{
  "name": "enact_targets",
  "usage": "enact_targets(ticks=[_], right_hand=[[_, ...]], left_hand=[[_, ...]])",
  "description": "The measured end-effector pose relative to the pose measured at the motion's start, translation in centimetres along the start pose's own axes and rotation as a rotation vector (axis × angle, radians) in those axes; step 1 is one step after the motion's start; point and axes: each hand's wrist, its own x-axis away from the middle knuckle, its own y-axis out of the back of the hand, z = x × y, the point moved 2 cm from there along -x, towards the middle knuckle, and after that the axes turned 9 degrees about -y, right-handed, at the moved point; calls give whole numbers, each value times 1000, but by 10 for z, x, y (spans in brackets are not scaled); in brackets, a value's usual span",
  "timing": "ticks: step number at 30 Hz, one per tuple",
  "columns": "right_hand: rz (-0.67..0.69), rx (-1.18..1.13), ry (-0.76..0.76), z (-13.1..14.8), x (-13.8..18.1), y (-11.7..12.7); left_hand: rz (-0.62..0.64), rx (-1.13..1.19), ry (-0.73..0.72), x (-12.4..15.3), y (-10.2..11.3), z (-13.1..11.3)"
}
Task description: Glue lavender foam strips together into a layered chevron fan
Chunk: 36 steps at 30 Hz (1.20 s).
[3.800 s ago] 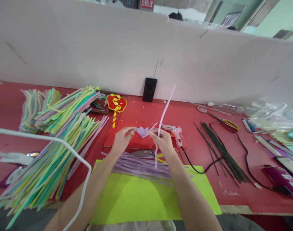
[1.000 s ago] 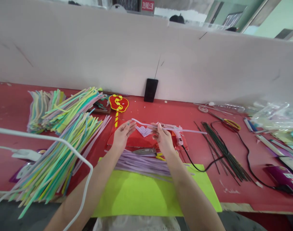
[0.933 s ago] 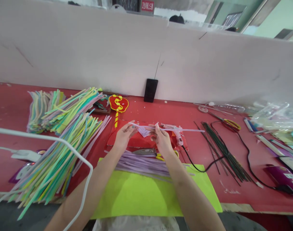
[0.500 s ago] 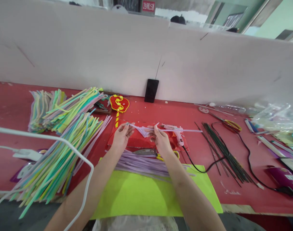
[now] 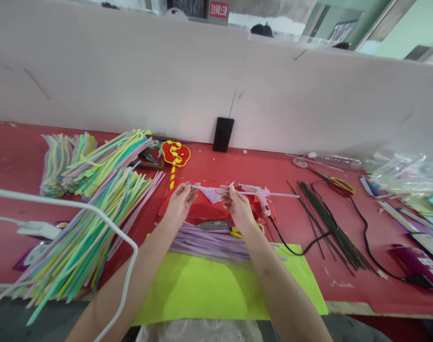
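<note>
Our left hand (image 5: pixel 180 202) pinches the left end of a lilac pipe cleaner (image 5: pixel 273 194); our right hand (image 5: pixel 240 206) grips it nearer its middle, the rest sticking out rightward past the glue gun (image 5: pixel 264 204); the strip stretches between our hands above the red pad (image 5: pixel 202 212); a lilac V (image 5: pixel 211 196) shows there too, though we cannot tell whether they touch; nearer us lie scissors (image 5: pixel 212 225).

High ahead of you, a red sign (image 5: pixel 218 9) bears small white Chinese characters, apparently 卫生间请上三楼, slightly blurred.
</note>
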Motion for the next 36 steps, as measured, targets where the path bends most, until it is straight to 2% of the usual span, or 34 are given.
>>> enact_targets(ticks=[5,8,11,14,23,36], right_hand=[[15,-22,4,1,4,-4],[24,-56,8,3,5,-6],[35,-70,5,4,7,-6],[54,-70,-17,4,7,-8],[141,-105,-154,-8,6,-12],[180,-92,-173,-12,7,-14]], left_hand=[[15,25,-57,2,-1,-3],[126,-32,-82,7,-8,-5],[254,-79,-48,12,-16,-3],[309,-133,-39,15,-17,2],[214,-185,-108,14,-14,0],[68,-161,-188,13,-15,0]])
